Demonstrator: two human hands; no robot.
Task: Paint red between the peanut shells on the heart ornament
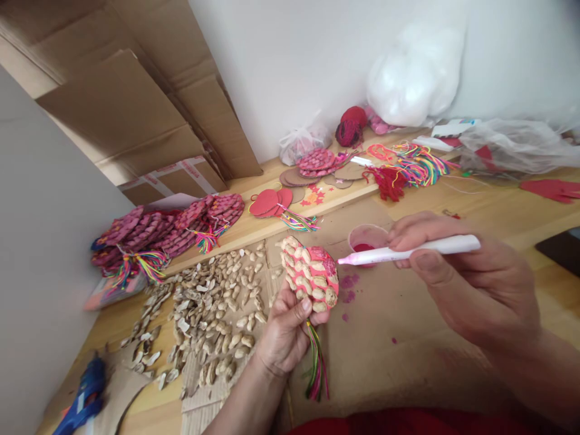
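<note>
My left hand [287, 332] grips a red disc covered with peanut shells [310, 273], its thumb pressed on the lower edge. Pink colour shows on the disc's upper right shells, while the others are bare tan. A multicoloured tassel [317, 362] hangs below it. In my right hand [471, 284] is a white marker-like pen or brush [417, 249] with a pink tip, pinched between thumb and fingers. That tip is close to the disc's right edge; whether it touches I cannot tell. Behind it stands a clear cup [366, 235] with red-pink liquid.
Loose peanut shells [222, 308] lie on cardboard at left, near a blue glue gun [86, 393]. Finished-looking pink discs [167, 232] are piled behind. Red discs [270, 202], coloured tassels [417, 166], yarn [351, 125] and plastic bags line the back. Pink stains mark the cardboard mat [389, 374].
</note>
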